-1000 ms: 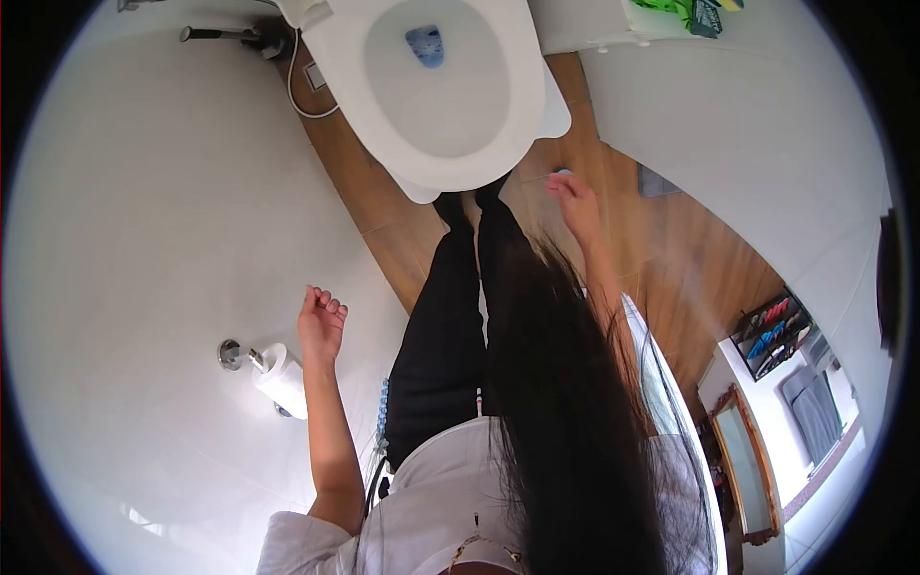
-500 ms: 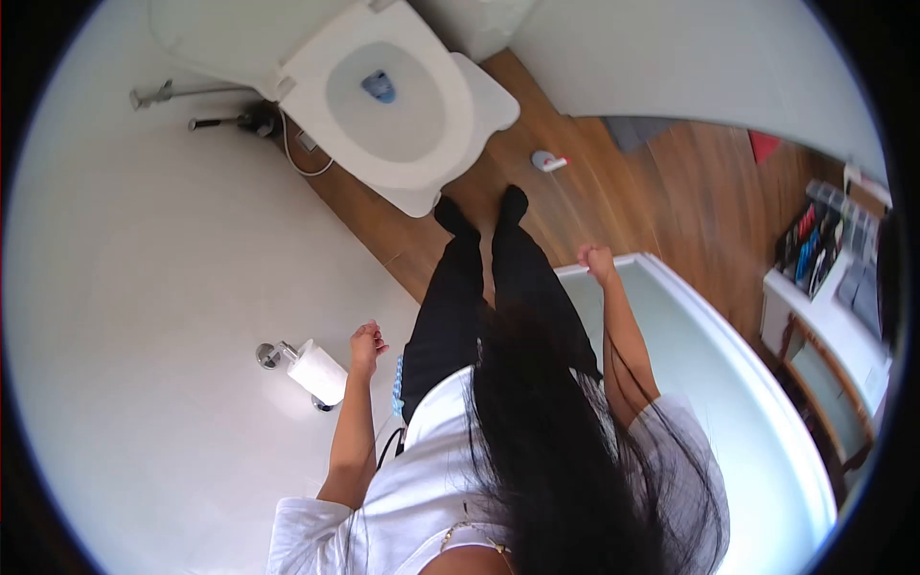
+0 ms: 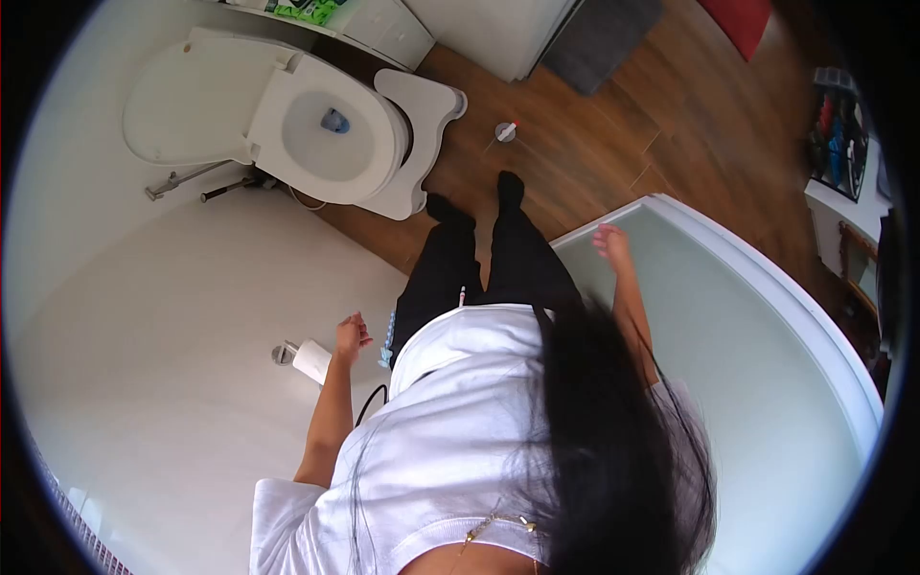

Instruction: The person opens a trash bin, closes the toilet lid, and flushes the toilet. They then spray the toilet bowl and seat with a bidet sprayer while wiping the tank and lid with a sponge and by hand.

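My left hand (image 3: 353,335) hangs beside my hip with its fingers loosely bent and nothing in them. Close to it, a white toilet roll (image 3: 311,362) sits on a metal wall holder. Over on the other side, my right hand (image 3: 610,241) is held in front of the frosted panel (image 3: 728,316), fingers slightly apart and holding nothing. Ahead of my feet stands a white toilet (image 3: 388,158) with its lid (image 3: 196,101) raised and a blue patch in the bowl. A white footstool (image 3: 431,101) curves around its front.
On the wooden floor lies a small round grey item (image 3: 505,132) with a red-and-white part. Beyond are a white drawer unit (image 3: 388,34), a grey mat (image 3: 604,43) and a red mat (image 3: 743,19). A black organizer (image 3: 839,144) with several items stands far right.
The view has shifted, so the raised toilet lid, drawer unit and more of the mats now show. My right hand's fingers have loosened. My left hand stays near my hip.
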`<action>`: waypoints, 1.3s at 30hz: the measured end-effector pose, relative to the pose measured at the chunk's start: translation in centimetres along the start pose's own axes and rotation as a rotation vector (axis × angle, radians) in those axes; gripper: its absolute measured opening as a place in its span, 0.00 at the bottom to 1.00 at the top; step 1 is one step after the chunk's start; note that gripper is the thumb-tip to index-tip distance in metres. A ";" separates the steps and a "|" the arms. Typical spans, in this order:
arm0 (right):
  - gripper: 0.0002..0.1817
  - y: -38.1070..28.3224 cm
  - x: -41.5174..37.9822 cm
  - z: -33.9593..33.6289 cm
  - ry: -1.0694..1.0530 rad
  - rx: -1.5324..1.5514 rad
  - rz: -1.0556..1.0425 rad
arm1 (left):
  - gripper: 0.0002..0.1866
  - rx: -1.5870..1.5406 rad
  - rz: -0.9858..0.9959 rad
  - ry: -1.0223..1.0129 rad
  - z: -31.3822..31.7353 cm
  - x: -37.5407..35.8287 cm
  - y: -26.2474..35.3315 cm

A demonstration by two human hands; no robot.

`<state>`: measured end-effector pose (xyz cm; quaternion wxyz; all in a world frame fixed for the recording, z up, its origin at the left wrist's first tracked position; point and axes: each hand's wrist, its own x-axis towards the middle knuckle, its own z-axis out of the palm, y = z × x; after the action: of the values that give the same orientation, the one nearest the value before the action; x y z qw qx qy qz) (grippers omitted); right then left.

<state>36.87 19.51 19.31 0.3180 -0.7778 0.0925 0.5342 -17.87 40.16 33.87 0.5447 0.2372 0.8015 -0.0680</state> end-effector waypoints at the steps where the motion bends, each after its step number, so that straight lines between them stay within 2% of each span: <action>1: 0.18 1.1 0.3 -1.2 0.010 0.072 0.011 | 0.15 0.022 0.024 -0.018 0.4 -0.6 0.4; 4: 0.16 1.8 -0.2 -3.6 0.068 0.140 0.009 | 0.15 0.059 0.050 -0.015 2.4 -2.4 2.2; 9: 0.16 3.5 0.6 -5.3 0.047 0.111 0.069 | 0.16 0.098 0.075 0.006 4.2 -3.4 3.5; 14: 0.16 4.0 1.3 -5.1 0.009 0.154 0.113 | 0.17 0.088 0.103 0.001 4.0 -4.3 3.6; 23: 0.14 3.3 2.3 -4.7 0.010 0.220 0.011 | 0.16 0.156 0.033 0.062 2.1 -4.2 2.8; 29: 0.14 6.4 3.1 -5.0 0.002 0.198 0.102 | 0.17 0.098 0.105 -0.004 3.8 -5.0 3.5; 31: 0.14 6.6 2.9 -5.0 -0.010 0.191 0.171 | 0.17 0.084 0.084 0.003 3.7 -5.3 2.7; 34: 0.15 6.1 3.4 -4.7 -0.071 0.115 0.146 | 0.18 0.063 0.039 0.053 4.3 -6.7 0.7; 37: 0.14 3.3 4.1 -2.9 -0.113 0.067 0.114 | 0.19 0.119 0.070 0.089 3.6 -6.1 -3.4; 39: 0.14 0.2 4.6 -1.3 -0.131 0.036 0.084 | 0.18 0.055 0.098 0.148 4.6 -6.6 -3.9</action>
<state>39.66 19.52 15.43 0.3147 -0.7308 0.1136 0.5950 -13.87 32.99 37.46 0.4800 0.2954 0.8248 -0.0457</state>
